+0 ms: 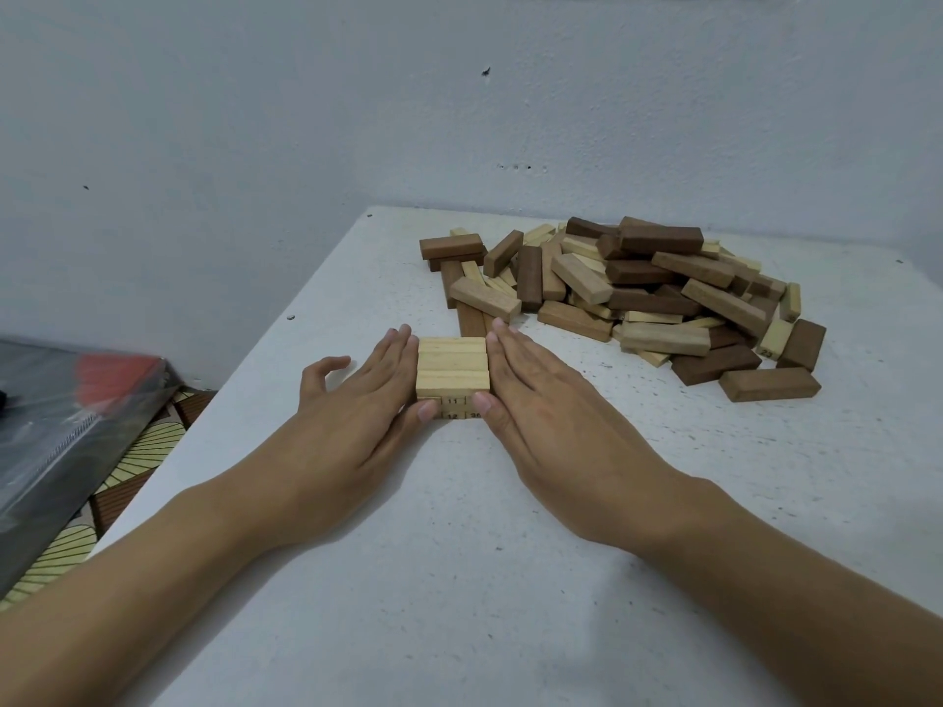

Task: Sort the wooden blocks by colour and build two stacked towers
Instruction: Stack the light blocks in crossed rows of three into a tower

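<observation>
A low tower of light wooden blocks stands near the middle of the white table, a few layers high, with printed numbers on the near ends. My left hand presses flat against its left side, fingers straight. On the other side my right hand does the same, and both thumbs touch the near face. A mixed pile of light and dark brown blocks lies behind and to the right of the tower.
The table's left edge runs diagonally from the far wall toward me. Left of it, lower down, lie a grey and red plastic-wrapped object and a patterned surface. A pale wall stands close behind the table.
</observation>
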Motion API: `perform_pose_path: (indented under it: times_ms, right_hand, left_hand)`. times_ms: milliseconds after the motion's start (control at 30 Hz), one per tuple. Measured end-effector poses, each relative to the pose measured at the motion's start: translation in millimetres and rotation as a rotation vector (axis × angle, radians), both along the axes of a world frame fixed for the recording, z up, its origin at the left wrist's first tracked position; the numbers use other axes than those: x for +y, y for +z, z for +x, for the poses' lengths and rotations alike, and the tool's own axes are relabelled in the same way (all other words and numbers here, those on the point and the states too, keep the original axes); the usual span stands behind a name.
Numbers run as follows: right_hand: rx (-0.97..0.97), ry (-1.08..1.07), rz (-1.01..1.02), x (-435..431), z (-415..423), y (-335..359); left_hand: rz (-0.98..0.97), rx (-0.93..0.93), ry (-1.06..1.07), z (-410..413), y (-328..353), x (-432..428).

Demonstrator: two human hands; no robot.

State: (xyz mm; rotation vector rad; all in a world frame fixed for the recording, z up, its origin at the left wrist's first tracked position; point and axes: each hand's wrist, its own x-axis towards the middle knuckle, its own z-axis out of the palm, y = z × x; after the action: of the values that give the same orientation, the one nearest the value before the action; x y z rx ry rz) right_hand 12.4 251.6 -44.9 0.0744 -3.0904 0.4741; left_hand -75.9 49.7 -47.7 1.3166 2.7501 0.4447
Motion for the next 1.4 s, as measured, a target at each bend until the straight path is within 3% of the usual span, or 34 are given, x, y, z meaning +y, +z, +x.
perform_pose_path:
  times_ms: [833, 1067, 1233, 1400]
  right_hand:
    - [0.018, -0.007, 0.018, -0.2, -0.6, -0.7]
    - [0.034, -0.019, -0.088, 2.5, 1.5, 3.1]
    - [0.108, -0.069, -0.27, 5.3, 5.1, 3.3]
    - [0.346, -0.16, -0.422, 14.6, 6.4, 7.0]
  left_hand:
    - [0.036, 0.005, -0.011, -1.5, -3.7, -2.5]
    - [0.049, -0.085, -0.011, 2.8, 5.4, -1.3]
    - [0.222, -0.098, 0.019, 2.6, 5.5, -2.1]
    - [0.432, -0.015, 0.077, -0.1, 7.7, -2.1]
